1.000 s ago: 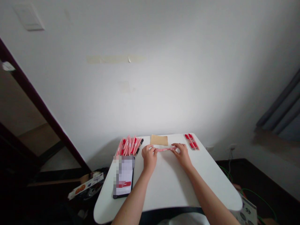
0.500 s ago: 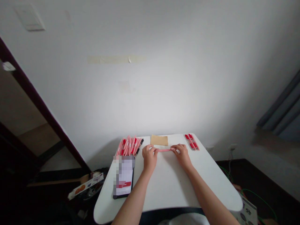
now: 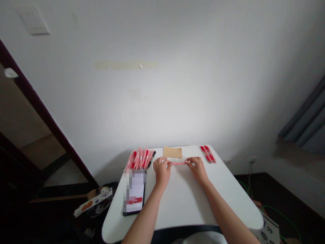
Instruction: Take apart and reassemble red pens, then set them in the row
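A pink pen (image 3: 178,163) is held level between my two hands above the white table (image 3: 182,200). My left hand (image 3: 161,170) pinches its left end with closed fingers. My right hand (image 3: 197,168) grips its right end, fingers curled. A pile of several pink and red pens (image 3: 140,158) lies at the table's back left, just left of my left hand. A few red pens (image 3: 207,153) lie at the back right. A tan paper sheet (image 3: 172,152) lies flat just behind the held pen.
A phone (image 3: 134,196) lies on the left side of the table, near its edge. The white wall rises right behind the table. A printed box (image 3: 92,201) sits on the dark floor at left. Green cable (image 3: 275,210) runs on the floor at right.
The two hands have drawn slightly closer along the pen; otherwise the hands and the things on the table stay as they were.
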Demonstrator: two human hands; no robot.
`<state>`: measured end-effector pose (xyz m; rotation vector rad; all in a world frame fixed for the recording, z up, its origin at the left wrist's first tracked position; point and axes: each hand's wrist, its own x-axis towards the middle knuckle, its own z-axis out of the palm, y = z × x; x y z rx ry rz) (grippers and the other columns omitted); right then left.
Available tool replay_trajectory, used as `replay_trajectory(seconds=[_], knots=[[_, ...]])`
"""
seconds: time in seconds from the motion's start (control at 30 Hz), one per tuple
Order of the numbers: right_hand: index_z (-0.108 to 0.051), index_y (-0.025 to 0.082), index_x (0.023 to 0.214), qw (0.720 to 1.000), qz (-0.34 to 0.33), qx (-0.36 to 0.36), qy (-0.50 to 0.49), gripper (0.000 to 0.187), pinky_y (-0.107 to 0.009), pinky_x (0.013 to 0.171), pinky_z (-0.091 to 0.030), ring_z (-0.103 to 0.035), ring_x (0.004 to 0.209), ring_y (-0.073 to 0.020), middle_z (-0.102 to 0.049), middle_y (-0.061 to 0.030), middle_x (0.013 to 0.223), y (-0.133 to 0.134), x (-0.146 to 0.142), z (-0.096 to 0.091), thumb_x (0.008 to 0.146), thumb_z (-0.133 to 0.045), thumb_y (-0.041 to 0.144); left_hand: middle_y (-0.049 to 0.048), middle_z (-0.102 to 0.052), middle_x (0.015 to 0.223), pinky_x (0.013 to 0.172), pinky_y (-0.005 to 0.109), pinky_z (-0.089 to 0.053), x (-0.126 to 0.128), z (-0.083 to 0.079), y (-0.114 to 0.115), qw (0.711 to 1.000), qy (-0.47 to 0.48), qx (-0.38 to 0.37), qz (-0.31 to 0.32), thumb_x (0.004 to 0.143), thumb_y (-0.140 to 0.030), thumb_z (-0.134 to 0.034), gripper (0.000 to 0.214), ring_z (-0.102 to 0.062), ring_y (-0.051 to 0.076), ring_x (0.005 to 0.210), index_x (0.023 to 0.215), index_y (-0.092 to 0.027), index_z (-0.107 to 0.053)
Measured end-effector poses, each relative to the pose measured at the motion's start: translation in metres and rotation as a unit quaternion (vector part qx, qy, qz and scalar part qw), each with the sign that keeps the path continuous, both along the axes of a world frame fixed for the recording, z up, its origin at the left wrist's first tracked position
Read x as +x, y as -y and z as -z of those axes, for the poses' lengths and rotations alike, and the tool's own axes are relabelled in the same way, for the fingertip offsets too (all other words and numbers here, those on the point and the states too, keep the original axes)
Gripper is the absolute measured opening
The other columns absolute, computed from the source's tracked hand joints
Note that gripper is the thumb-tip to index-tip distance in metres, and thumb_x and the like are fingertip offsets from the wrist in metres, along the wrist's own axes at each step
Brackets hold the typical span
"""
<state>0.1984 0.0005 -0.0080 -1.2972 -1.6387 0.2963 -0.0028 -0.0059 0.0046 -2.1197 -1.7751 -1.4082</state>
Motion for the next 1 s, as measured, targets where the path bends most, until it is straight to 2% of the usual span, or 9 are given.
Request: replay_trajectory(seconds=[0.07,0.13,0.23,0.37,0.47,0.63,0.87,1.0], knots=[[-0.065,0.025,0.104,1.0,0.001,0.006,-0.011,0.043,-0.04,0.084,-0.043,-0.053,0.092,-0.0262,-0.065,-0.0084,0.086,0.001,-0.0009,-0.0008,0.082,-0.054,0.059,0.0062,-0.063,0.1,0.094,0.042,-0.038,0.0003,0.0016,-0.0007,1.0,-0.002,0.004,-0.01,0.082,-0.034,-0.059,0.017,-0.052,0.022,0.102,0.075,-0.021,-0.069],[-0.063,0.025,0.109,1.0,-0.001,0.013,-0.015,0.044,-0.04,0.085,-0.043,-0.053,0.094,-0.026,-0.066,-0.0081,0.088,0.0017,-0.0017,-0.0016,0.081,-0.056,0.058,0.007,-0.063,0.1,0.094,0.042,-0.038,0.0008,0.0024,-0.0008,1.0,0.0,0.007,-0.016,0.083,-0.035,-0.057,0.021,-0.051,0.023,0.102,0.073,-0.021,-0.068],[-0.066,0.025,0.095,1.0,-0.014,0.019,-0.002,0.037,-0.04,0.083,-0.043,-0.053,0.093,-0.0256,-0.067,-0.0076,0.087,0.002,-0.0018,-0.0024,0.082,-0.054,0.057,0.0068,-0.063,0.1,0.094,0.042,-0.038,0.0014,0.0009,0.0007,1.0,0.005,0.008,-0.013,0.082,-0.035,-0.058,0.02,-0.051,0.023,0.103,0.073,-0.021,-0.068],[-0.068,0.024,0.085,1.0,-0.01,0.018,0.021,0.038,-0.04,0.083,-0.041,-0.052,0.091,-0.0258,-0.067,-0.0076,0.083,0.0016,-0.001,-0.002,0.084,-0.051,0.058,0.0055,-0.063,0.1,0.095,0.041,-0.038,0.0012,-0.0036,0.0027,1.0,0.008,0.003,0.002,0.081,-0.034,-0.06,0.015,-0.052,0.021,0.102,0.076,-0.022,-0.069],[-0.069,0.025,0.087,0.999,-0.015,0.018,0.033,0.036,-0.04,0.084,-0.041,-0.052,0.092,-0.0256,-0.067,-0.0072,0.084,0.0011,-0.0004,-0.001,0.084,-0.052,0.057,0.0053,-0.063,0.1,0.094,0.041,-0.039,0.0005,-0.0045,0.0025,1.0,0.007,0.0,0.001,0.08,-0.032,-0.061,0.013,-0.052,0.021,0.102,0.078,-0.022,-0.069],[-0.066,0.025,0.101,0.999,-0.015,0.018,0.029,0.031,-0.041,0.084,-0.041,-0.052,0.094,-0.0258,-0.066,-0.0067,0.092,0.0006,0.0,-0.0004,0.082,-0.058,0.049,0.006,-0.063,0.1,0.093,0.041,-0.038,0.0,-0.0016,0.0014,1.0,-0.001,0.004,-0.011,0.081,-0.034,-0.06,0.016,-0.052,0.023,0.102,0.075,-0.021,-0.069],[-0.066,0.027,0.088,0.998,-0.024,0.019,0.054,0.021,-0.04,0.086,-0.039,-0.053,0.094,-0.0246,-0.067,-0.0045,0.09,0.0032,-0.0012,-0.0054,0.079,-0.062,0.045,0.0067,-0.064,0.101,0.094,0.043,-0.038,-0.0008,-0.0004,0.0012,1.0,-0.006,0.005,-0.019,0.083,-0.037,-0.056,0.023,-0.052,0.023,0.103,0.072,-0.02,-0.068],[-0.067,0.027,0.089,0.998,-0.023,0.013,0.061,0.024,-0.04,0.085,-0.039,-0.054,0.093,-0.025,-0.067,-0.0054,0.089,0.0036,-0.0016,-0.0061,0.082,-0.058,0.048,0.0059,-0.063,0.102,0.095,0.042,-0.038,-0.0009,-0.0006,0.0006,1.0,0.002,0.01,-0.005,0.081,-0.033,-0.06,0.016,-0.052,0.023,0.103,0.073,-0.021,-0.069]])
